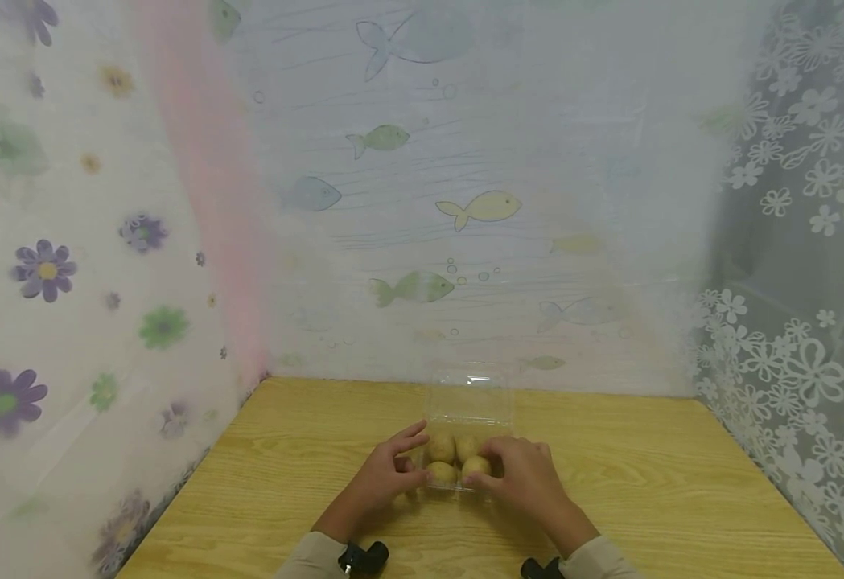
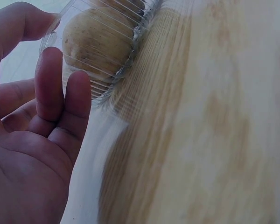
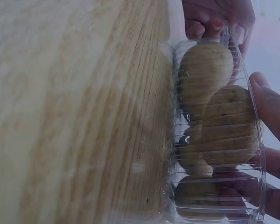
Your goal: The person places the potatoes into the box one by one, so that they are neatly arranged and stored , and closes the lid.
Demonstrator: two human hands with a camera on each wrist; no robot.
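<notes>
A clear plastic clamshell box (image 1: 458, 486) sits on the table with its lid (image 1: 468, 394) raised at the back. Several potatoes fill it, among them a front right potato (image 1: 475, 468), a front left potato (image 1: 441, 474) and a back left potato (image 1: 441, 447). At the box's left side, my left hand (image 1: 385, 474) pinches the rim, its index finger held out straight. My right hand (image 1: 530, 474) reaches over the right side and grips the front right potato between thumb and fingers. Through the ribbed wall, the right wrist view shows fingertips (image 3: 233, 200) beside the potatoes inside.
The wood-grain table (image 1: 306, 442) extends around the box. A fish-print curtain (image 1: 465, 241) hangs along its back edge, with a flower-print curtain (image 1: 103, 322) on the left and a white-flowered translucent sheet (image 1: 798, 354) on the right.
</notes>
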